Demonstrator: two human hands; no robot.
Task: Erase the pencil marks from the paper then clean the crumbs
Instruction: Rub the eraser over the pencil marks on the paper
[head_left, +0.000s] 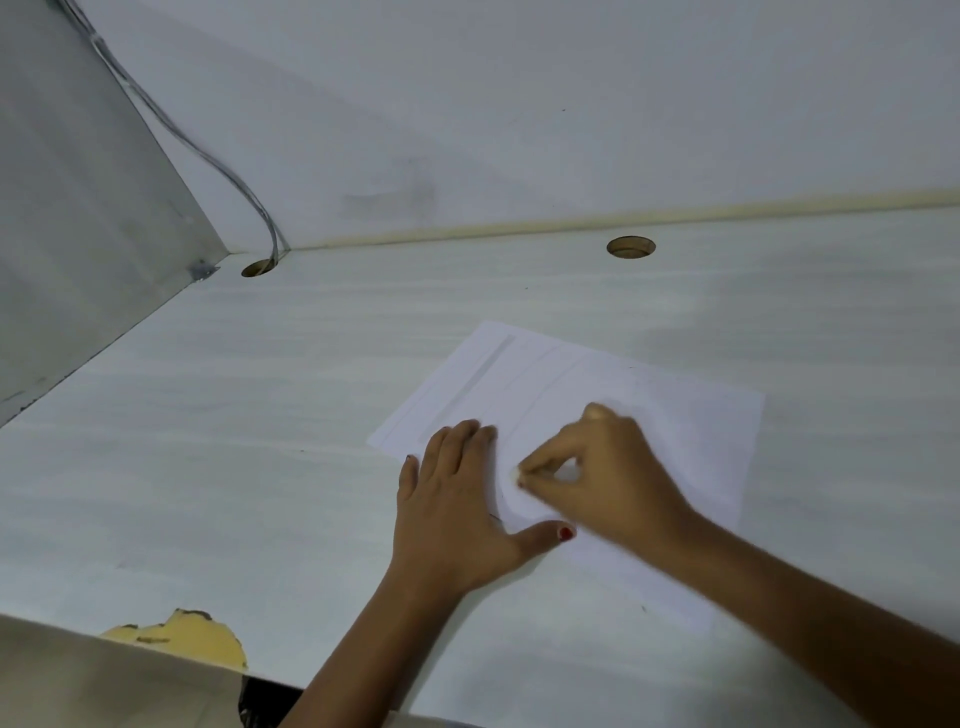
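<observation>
While the left hand (457, 499) is pressing flat, fingers straight, on the smooth white paper (675, 415) at 4 o'clock on the desk (260, 441), the right hand (608, 478) is pinching a small pale eraser (516, 477); 2 round holes (630, 246) are showing toward 12 o'clock.

Soft, even, rather cool light covers the pale table (260, 415). Faint, diffuse shadows lie under the left hand (457, 499) and towards the table's far right edge. The right hand (597, 478) is blurred, and the whole picture looks slightly soft.
</observation>
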